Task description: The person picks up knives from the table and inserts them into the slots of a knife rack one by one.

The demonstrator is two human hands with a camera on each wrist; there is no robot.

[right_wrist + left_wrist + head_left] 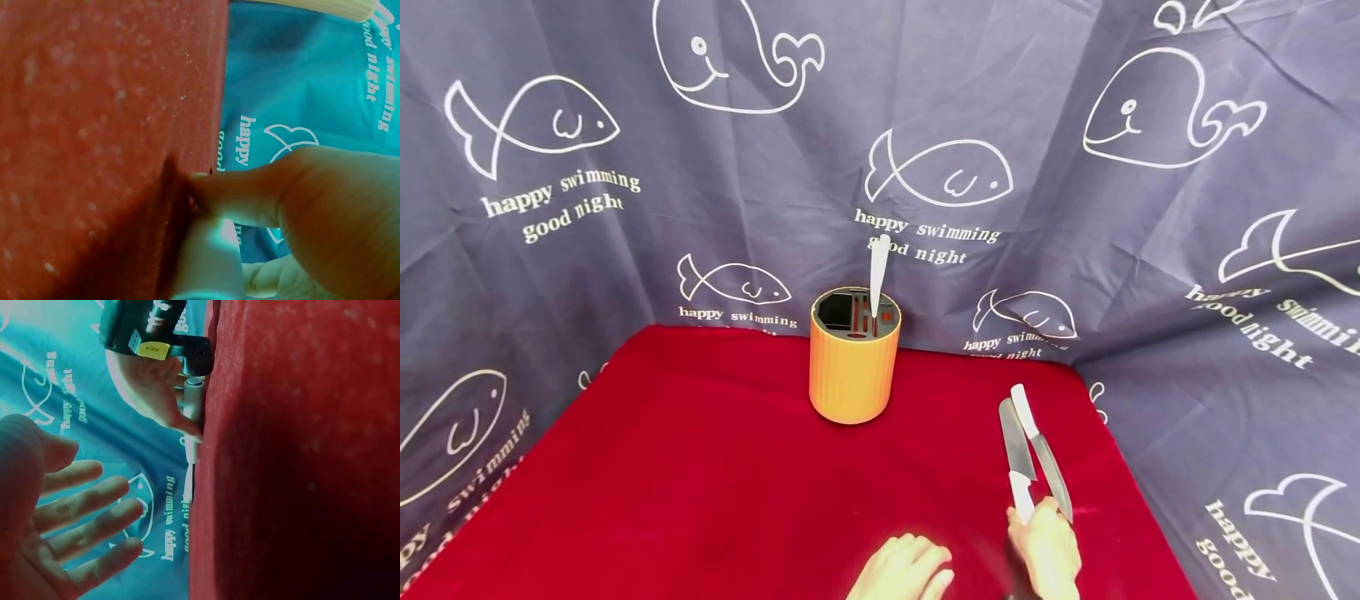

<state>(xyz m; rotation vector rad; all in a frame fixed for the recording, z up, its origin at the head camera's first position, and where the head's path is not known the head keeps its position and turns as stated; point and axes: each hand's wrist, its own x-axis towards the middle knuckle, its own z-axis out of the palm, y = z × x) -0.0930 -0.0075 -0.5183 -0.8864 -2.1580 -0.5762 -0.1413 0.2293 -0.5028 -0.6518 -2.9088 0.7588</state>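
Note:
My right hand (1047, 546) grips the white handle of a broad-bladed kitchen knife (1017, 442) lying on the red cloth, its blade pointing away from me. In the right wrist view, thumb and fingers sit on either side of that white handle (209, 256). Close along its right lies a second kitchen knife (1052, 475), turned the other way, with its white handle at the far end. My left hand (904, 568) hovers near the front edge, holding nothing. The left wrist view shows its fingers (94, 528) loosely spread.
An orange cylindrical knife block (852, 379) with a black slotted top stands at the back middle. One white-handled utensil (878, 271) sticks up from it, its lower part hidden. Grey-blue curtains (925, 100) printed with fish and whales enclose the red-covered table (715, 483).

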